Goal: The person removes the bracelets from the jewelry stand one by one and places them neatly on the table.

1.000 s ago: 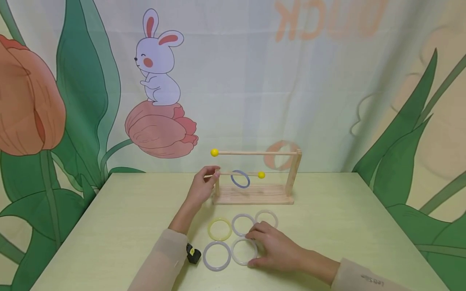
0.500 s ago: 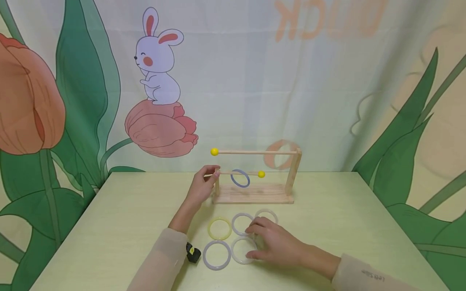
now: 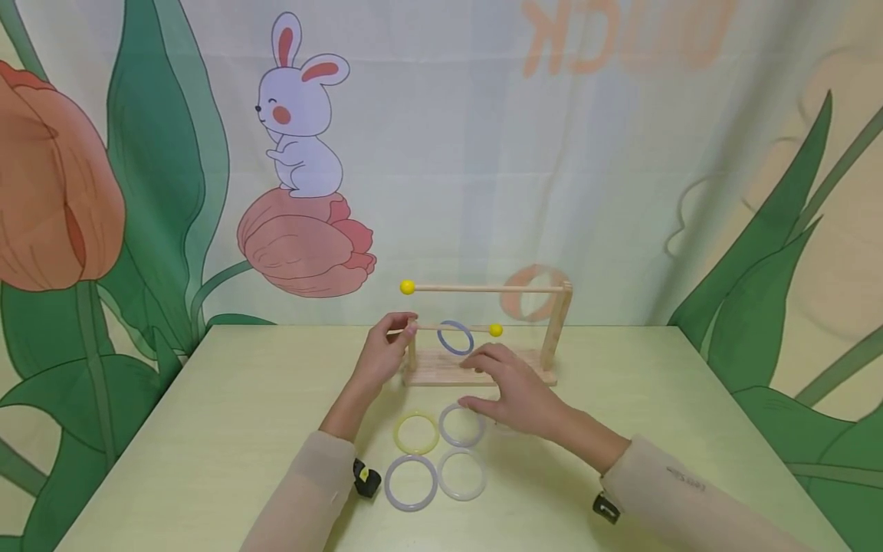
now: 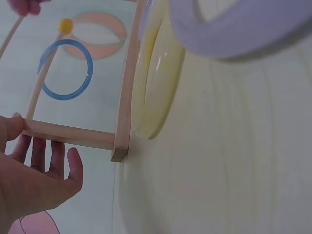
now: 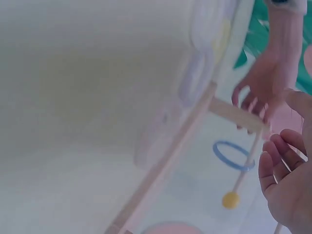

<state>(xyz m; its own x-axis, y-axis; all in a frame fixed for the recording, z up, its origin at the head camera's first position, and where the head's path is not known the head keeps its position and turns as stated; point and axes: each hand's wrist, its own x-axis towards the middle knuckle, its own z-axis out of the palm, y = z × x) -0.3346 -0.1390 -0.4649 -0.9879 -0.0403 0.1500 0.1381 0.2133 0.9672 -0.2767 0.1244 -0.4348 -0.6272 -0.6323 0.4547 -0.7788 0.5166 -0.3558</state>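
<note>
A wooden stand (image 3: 441, 376) has a tall post and a short post, each with a rod ending in a yellow ball. My left hand (image 3: 382, 349) pinches the top of the short post (image 4: 73, 134) between thumb and fingers. On the lower rod hangs a blue ring (image 4: 90, 68), away from the yellow ball (image 4: 65, 26). My right hand (image 3: 524, 395) is in the air in front of the stand's base, fingers bent loosely and thumb apart. Nothing shows between them. In the right wrist view, the blue ring is just beyond these fingertips (image 5: 266, 168).
In front of the stand lie a yellow ring (image 3: 396, 435), two lavender rings, the nearer one (image 3: 387, 483) at the front left, and a whitish ring (image 3: 484, 474). Another pale ring (image 3: 508, 434) is partly hidden under my right hand. Behind the table hangs a printed curtain (image 3: 441, 153).
My right hand has left the whitish ring at the front and moved up and away toward the stand, carrying no ring. The left hand and the blue ring have stayed put.
</note>
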